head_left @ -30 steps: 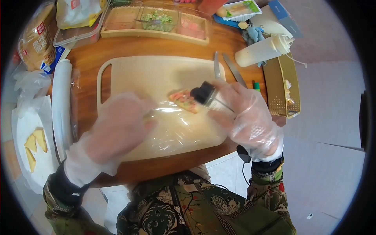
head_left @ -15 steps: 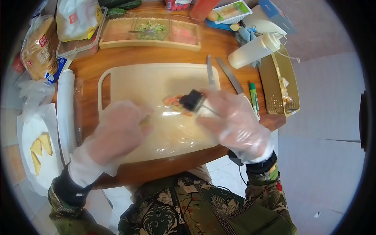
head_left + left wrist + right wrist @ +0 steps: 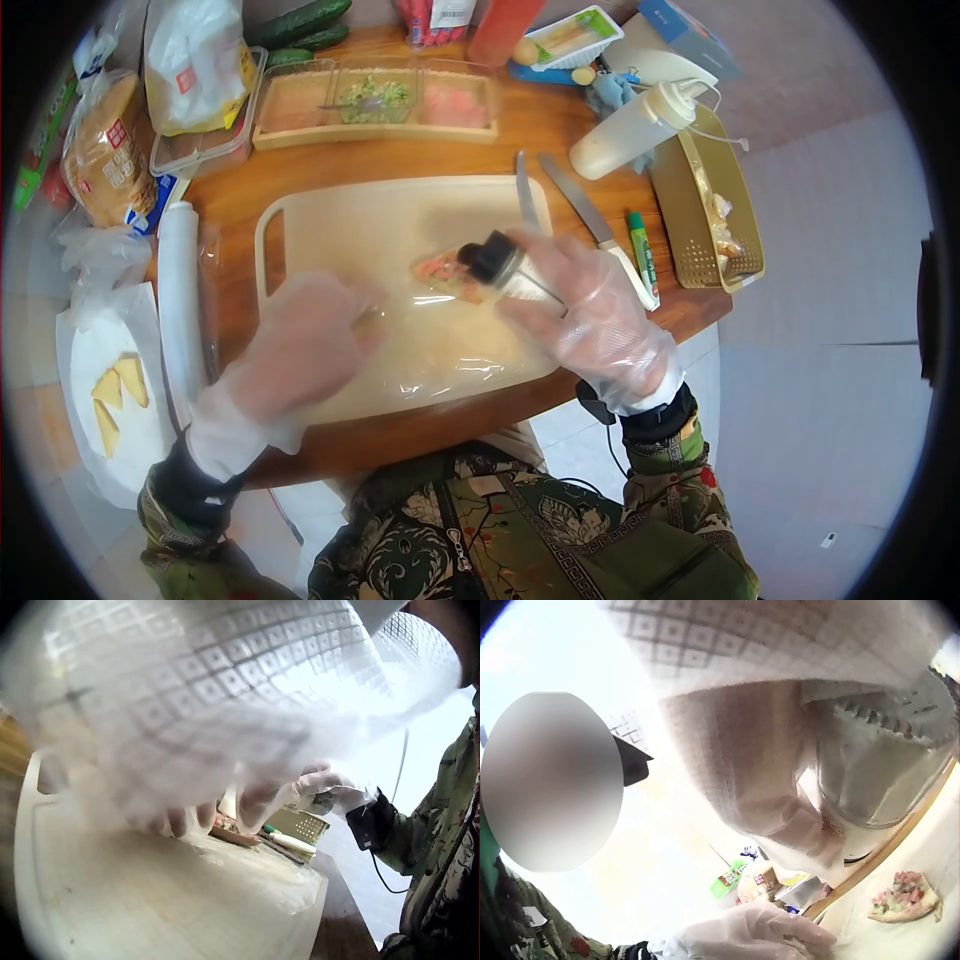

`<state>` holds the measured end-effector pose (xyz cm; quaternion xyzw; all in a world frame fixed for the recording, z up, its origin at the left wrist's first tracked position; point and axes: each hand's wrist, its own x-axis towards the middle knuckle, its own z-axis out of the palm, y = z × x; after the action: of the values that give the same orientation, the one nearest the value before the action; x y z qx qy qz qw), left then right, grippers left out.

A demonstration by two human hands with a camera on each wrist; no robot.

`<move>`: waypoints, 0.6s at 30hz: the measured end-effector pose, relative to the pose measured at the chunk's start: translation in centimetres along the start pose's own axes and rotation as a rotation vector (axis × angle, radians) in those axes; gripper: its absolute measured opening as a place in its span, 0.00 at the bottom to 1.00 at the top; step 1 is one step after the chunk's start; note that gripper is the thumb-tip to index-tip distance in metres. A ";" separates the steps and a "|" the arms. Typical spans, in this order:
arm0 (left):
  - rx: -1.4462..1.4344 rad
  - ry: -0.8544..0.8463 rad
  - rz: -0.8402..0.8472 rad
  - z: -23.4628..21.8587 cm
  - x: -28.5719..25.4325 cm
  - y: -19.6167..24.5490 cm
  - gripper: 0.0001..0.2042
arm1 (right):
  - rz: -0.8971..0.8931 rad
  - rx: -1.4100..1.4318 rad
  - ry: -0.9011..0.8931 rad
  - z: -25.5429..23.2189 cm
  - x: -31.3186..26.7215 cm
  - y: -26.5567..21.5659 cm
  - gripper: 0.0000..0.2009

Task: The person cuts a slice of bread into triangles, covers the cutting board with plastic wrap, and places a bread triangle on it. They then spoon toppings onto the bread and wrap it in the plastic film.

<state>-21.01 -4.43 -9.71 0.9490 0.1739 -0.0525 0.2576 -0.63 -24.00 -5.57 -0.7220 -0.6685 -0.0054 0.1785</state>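
Observation:
A triangular bread-like piece topped with pink and green bits (image 3: 438,274) (image 3: 904,898) lies on the cream cutting board (image 3: 350,215), by shiny clear film (image 3: 455,370). The gloved right hand (image 3: 598,312) grips a clear bottle with a black cap (image 3: 488,258) (image 3: 881,765), tilted with its cap over the piece and partly hiding it in the head view. To the left, the gloved left hand (image 3: 300,345) (image 3: 750,931) is low over the board with its fingers loosely bent. Its fingertips are blurred; no held object is visible.
Two knives (image 3: 526,187) (image 3: 580,195) and a green tube (image 3: 642,248) lie right of the centre. A divided tray of chopped food (image 3: 375,132) stands behind the board. At left are a white roll (image 3: 180,310) and pale wedges on white paper (image 3: 75,400).
The bottle in the right hand has moved a little left relative to the topped piece, its cap now over it. The head view has shifted, showing more at the back. The left hand remains over the board.

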 end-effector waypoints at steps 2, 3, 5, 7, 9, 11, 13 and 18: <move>0.020 0.000 0.034 -0.3 0.0 0.4 0.17 | 0.132 0.134 0.055 0.3 -1.1 0.6 0.28; -0.001 -0.028 0.016 -0.7 -0.2 0.7 0.17 | 0.254 0.276 0.103 0.2 -1.7 1.1 0.28; -0.011 -0.052 0.019 -1.0 -0.3 1.1 0.17 | 0.331 0.297 0.169 -0.5 -2.5 2.2 0.28; -0.014 -0.010 0.001 -1.0 -0.8 1.4 0.18 | 0.476 0.370 0.202 -1.8 -3.3 3.5 0.28; -0.008 -0.011 0.000 -1.4 -0.9 2.0 0.18 | 0.710 0.526 0.314 -3.0 -3.8 4.1 0.24; -0.004 -0.013 -0.006 -1.6 -1.0 2.5 0.19 | 0.809 0.555 0.391 -3.2 -4.2 6.3 0.23; -0.011 0.014 0.002 -1.6 -1.1 2.8 0.19 | 0.753 0.474 0.549 -2.1 -4.6 9.4 0.22; -0.037 0.016 0.032 -0.7 -0.7 3.0 0.19 | 0.809 0.602 0.556 -1.1 -4.2 12.6 0.21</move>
<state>-20.62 -6.70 -7.60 0.9471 0.1618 -0.0376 0.2747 11.36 -28.84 -8.72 -0.8091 -0.2390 0.0642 0.5330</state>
